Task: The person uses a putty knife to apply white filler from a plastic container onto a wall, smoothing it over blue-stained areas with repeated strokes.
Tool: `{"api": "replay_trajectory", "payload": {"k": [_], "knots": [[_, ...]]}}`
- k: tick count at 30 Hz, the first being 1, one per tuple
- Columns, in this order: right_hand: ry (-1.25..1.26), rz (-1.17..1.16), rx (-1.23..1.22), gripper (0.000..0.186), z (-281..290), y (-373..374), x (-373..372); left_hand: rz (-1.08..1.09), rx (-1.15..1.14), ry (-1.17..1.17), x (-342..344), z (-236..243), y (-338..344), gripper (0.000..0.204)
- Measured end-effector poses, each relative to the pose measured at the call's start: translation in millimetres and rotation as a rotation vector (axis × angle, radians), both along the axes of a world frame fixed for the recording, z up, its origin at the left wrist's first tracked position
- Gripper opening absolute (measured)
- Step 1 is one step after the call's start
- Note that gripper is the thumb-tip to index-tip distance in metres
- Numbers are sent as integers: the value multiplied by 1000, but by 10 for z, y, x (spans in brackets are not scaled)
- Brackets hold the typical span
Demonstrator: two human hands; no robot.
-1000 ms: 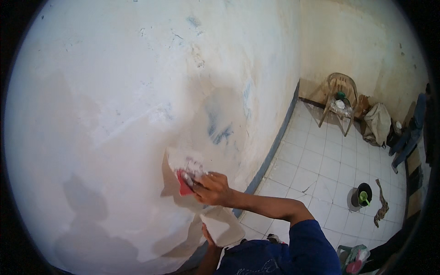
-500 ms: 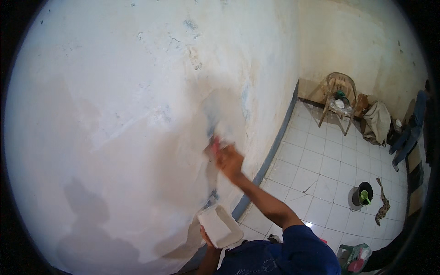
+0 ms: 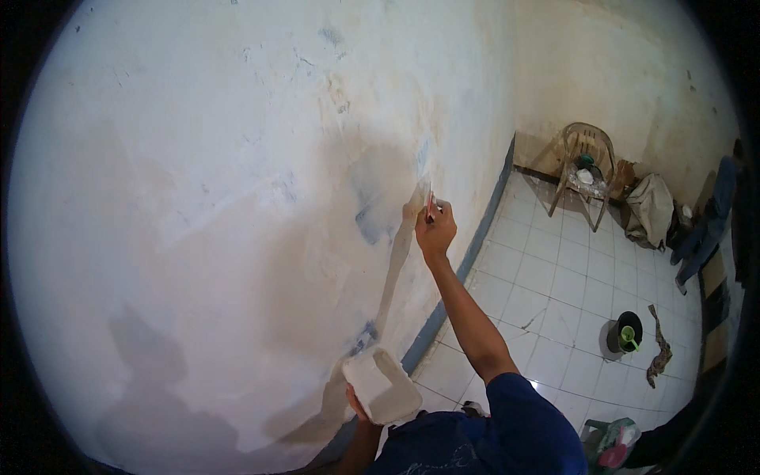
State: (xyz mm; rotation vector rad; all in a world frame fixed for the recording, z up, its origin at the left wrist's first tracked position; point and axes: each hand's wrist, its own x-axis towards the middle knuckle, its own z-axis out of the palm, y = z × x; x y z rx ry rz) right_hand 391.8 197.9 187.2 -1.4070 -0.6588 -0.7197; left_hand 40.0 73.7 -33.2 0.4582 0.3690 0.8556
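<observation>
My right hand (image 3: 437, 231), arm stretched forward, is closed round the reddish handle of what looks like a putty knife (image 3: 430, 203). Its blade is hard to make out against the pale wall (image 3: 261, 119), beside a bluish bare streak. Low in front of my body, my left hand (image 3: 355, 404) grips a whitish rectangular tub (image 3: 366, 386) from its left side; most of those fingers are hidden behind it. Worn blue-grey patches (image 3: 368, 214) show on the wall to the left of my right hand, and a smaller one lies just above the tub.
A plastic armchair (image 3: 587, 142) with things on its seat stands in the far corner, a beige sack (image 3: 651, 210) beside it. On the white tiled floor are a dark bucket (image 3: 616, 339) with a green dipper and a twisted cloth (image 3: 659, 356). A green stool (image 3: 598, 434) stands at lower right.
My right hand has moved right and upward along the wall with the putty knife, uncovering the blue-grey patch. The tub in my left hand has barely moved.
</observation>
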Motion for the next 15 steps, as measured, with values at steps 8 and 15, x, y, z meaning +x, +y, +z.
{"api": "replay_trajectory", "payload": {"k": [8, 15], "knots": [[-590, 558, 23, 26, 31, -555, -1725, 83, 120, 207, 41, 364, -157, 82], [-337, 187, -133, 12, 45, -933, -1237, 76, 151, 114, 130, 848, -223, 78]]}}
